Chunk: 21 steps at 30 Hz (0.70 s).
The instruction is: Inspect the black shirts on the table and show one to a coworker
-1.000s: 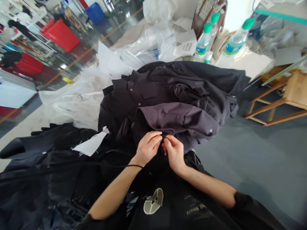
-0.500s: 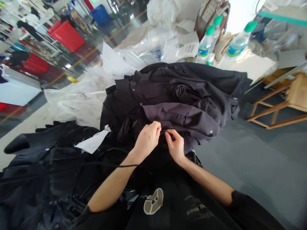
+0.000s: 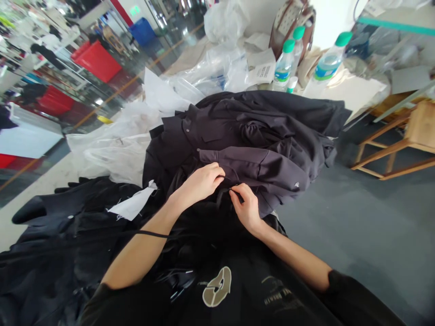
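Note:
My left hand lies with curled fingers at the edge of a dark grey jacket, on top of a pile of black garments. My right hand pinches a thin dark strand at that jacket's edge; its far end is hidden in the black cloth. More black cloth spreads to the left, with a torn white paper piece on it. A thin black cord crosses my left forearm. Below my hands is black fabric with a beige emblem.
White plastic sheeting lies behind the pile, with water bottles beyond it. A wooden stool stands at the right on a grey floor. Red bins and a blue bin stand far off.
My left hand has slid left, away from my right hand, and its fingers have dropped lower on the jacket edge. My right hand stays at the strand.

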Each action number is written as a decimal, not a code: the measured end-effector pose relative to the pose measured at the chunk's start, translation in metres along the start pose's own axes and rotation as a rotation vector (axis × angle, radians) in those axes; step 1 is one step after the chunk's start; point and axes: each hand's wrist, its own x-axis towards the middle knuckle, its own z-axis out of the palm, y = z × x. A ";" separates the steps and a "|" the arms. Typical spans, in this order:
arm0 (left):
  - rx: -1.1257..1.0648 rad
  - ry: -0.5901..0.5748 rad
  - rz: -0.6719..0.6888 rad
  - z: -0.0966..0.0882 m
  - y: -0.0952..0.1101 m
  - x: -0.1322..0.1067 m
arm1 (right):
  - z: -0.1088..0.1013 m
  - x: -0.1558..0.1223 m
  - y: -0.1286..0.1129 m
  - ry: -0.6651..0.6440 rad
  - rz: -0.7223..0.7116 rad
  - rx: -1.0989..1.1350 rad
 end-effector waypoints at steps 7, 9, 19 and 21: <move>0.002 -0.024 -0.008 -0.002 0.004 -0.001 | -0.006 0.007 0.009 0.004 -0.198 -0.263; 0.018 -0.015 0.007 -0.003 0.007 -0.001 | -0.007 0.007 0.010 0.000 -0.214 -0.271; -0.054 0.021 0.042 0.001 0.010 -0.009 | -0.007 0.006 0.004 -0.023 -0.016 -0.115; -0.094 0.036 0.018 0.001 0.009 -0.009 | -0.008 0.006 0.001 -0.031 0.004 -0.123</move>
